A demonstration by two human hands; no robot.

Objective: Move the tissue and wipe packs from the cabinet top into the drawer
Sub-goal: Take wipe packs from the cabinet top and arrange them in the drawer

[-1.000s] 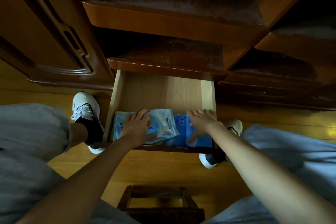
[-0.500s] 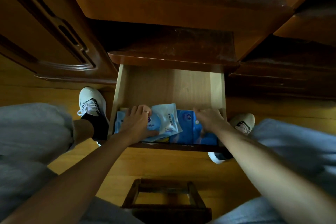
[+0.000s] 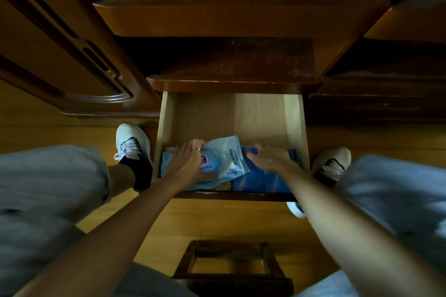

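Observation:
The pale wooden drawer [image 3: 169, 123] stands pulled out below the dark cabinet top [image 3: 231, 62]. A light-blue wipe pack [image 3: 229, 159] lies tilted in the drawer's front left, partly over darker blue tissue packs [image 3: 263, 182] at the front right. My left hand [image 3: 190, 164] covers the wipe pack's left half, fingers over its far edge and thumb along its near edge. My right hand [image 3: 270, 159], blurred, lies palm-down on the blue tissue packs with the fingers pointing left. Another pale blue pack [image 3: 166, 161] peeks out under my left hand.
The drawer's back half shows bare wood. A carved cabinet door [image 3: 72, 60] stands at the left. My two shoes [image 3: 130, 142] [image 3: 333, 166] flank the drawer on the wooden floor. A dark wooden stool [image 3: 231, 270] is below my arms.
My left hand stays on the wipe pack, which has tilted up a little at its far right. My right hand has turned, its fingers sliding left across the blue tissue packs. The camera moved closer.

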